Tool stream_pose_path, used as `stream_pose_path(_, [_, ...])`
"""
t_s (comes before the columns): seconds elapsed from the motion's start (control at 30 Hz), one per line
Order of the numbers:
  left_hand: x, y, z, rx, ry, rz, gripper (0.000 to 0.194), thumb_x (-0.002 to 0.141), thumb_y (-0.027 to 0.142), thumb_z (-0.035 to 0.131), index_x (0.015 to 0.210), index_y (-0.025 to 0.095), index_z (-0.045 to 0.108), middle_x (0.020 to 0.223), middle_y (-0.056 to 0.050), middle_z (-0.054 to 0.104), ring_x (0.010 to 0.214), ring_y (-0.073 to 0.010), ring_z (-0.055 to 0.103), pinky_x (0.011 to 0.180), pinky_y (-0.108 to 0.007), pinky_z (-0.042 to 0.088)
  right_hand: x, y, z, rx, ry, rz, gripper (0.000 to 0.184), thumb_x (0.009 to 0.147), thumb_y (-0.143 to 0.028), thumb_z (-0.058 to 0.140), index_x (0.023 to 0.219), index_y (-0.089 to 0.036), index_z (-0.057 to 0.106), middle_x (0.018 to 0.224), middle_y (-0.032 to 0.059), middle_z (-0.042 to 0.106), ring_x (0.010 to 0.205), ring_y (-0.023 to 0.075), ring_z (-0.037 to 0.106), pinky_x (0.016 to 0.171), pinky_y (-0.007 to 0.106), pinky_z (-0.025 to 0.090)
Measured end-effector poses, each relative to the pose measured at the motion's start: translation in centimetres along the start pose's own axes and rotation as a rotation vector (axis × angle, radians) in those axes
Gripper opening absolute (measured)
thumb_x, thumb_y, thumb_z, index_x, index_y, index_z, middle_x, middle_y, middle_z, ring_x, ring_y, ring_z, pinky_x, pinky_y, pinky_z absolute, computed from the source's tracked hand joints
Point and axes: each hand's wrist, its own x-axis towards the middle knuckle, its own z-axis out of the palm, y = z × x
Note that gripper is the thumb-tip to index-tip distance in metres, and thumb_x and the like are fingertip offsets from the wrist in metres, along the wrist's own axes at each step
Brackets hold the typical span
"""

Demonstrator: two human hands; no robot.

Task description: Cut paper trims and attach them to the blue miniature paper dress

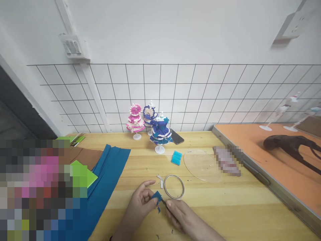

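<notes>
My left hand (144, 201) pinches a small piece of blue fabric (157, 195) between thumb and fingers. My right hand (180, 214) is closed around what look like small dark scissors (164, 201); their handles are hidden in my palm. The blades meet the fabric's right edge, and a narrow blue strip (158, 210) hangs below it. Just beyond my hands lies a roll of thin tape (184, 190) on its side, with a short whitish strip (161, 184) beside it. Tiny dark scraps (172, 231) are scattered on the wooden table (140, 167).
Small dress forms with a pink dress (135, 120) and a blue ruffled dress (161, 132) stand at the back near a phone (177, 136). Turquoise clips or strips (176, 158) and a clear round sheet (202, 165) lie ahead. Blue cloth (112, 167) covers the left; an orange-topped surface (283, 167) is right.
</notes>
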Motion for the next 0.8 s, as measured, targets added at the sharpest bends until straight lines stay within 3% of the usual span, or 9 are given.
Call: stream_pose_path(0.8, [0.03, -0.25, -0.08, 0.026, 0.014, 0.009, 0.049, 0.063, 0.027, 0.068, 0.106, 0.017, 0.048, 0.06, 0.003, 0.057, 0.059, -0.0123, 0.053, 0.057, -0.024, 0.039, 0.0, -0.01, -0.05, -0.048, -0.016, -0.034, 0.046, 0.085, -0.056, 0.025, 0.06, -0.019, 0.035, 0.051, -0.0072, 0.029, 0.045, 0.0064, 0.024, 0.042, 0.02, 0.018])
